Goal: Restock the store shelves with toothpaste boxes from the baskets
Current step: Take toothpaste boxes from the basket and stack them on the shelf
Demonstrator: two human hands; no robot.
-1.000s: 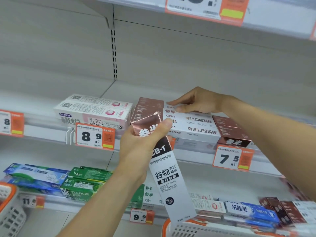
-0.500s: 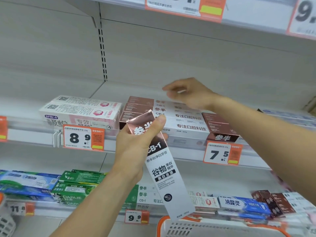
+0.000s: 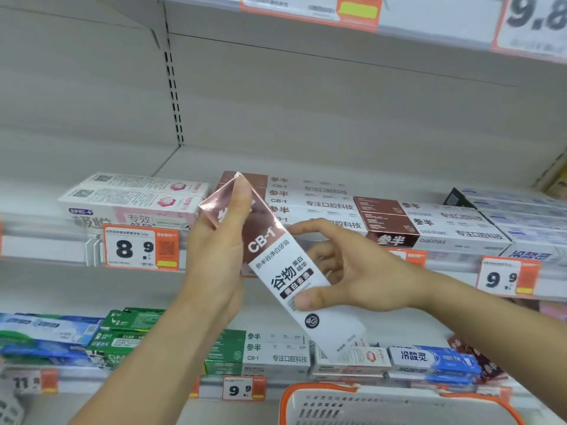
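**Both hands on one toothpaste box in front of the middle shelf**

A white basket with an orange rim [image 3: 399, 403] sits at the bottom edge of the view, below the hands; only its rim and slotted wall show, and what lies inside it cannot be told.

The middle shelf [image 3: 46, 246] carries flat rows of boxes: pink-and-white boxes [image 3: 138, 197] on the left, then a stack of brown-and-white boxes [image 3: 310, 197] lying lengthwise, with more of the same kind [image 3: 429, 223] to their right. The lower shelf [image 3: 122, 384] holds blue boxes [image 3: 46, 332], green boxes [image 3: 129, 329] and green-and-white boxes [image 3: 260, 351].

The toothpaste box [image 3: 285, 271] is held in the air, in front of the middle shelf's edge and the brown-and-white stack. Its long axis runs on a slant: the shiny brown end points up and to the left, the white end down and to the right, towards the basket. The printed face is turned to the camera.

The left hand [image 3: 221, 256] grips the upper brown end, fingers curled round it. The right hand [image 3: 352, 277] pinches the white lower half, thumb on the printed face and fingers curved behind.
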